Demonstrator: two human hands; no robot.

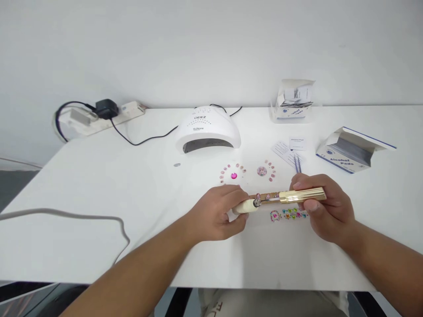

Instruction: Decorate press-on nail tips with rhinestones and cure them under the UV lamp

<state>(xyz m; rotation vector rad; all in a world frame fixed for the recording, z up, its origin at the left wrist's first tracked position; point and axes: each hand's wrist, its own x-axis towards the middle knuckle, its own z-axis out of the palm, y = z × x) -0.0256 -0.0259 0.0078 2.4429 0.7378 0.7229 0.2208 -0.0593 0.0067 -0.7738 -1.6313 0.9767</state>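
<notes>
My left hand is closed round a cream-coloured stick. A small pink decorated nail tip seems to sit at the stick's right end. In my right hand is a brush with a ribbed gold handle, its thin white stem pointing left at the nail tip. Tweezers stick up from behind the right fingers, also apparently held there. Behind the brush lies a brown strip with small sparkly pieces, partly hidden. Colourful rhinestone stickers lie below the brush.
Pink nail tips ring a magenta gem and a round sparkly piece. A white nail lamp stands behind. An open alcohol pad box and a clear bin are at right. A power strip and grey cable lie left.
</notes>
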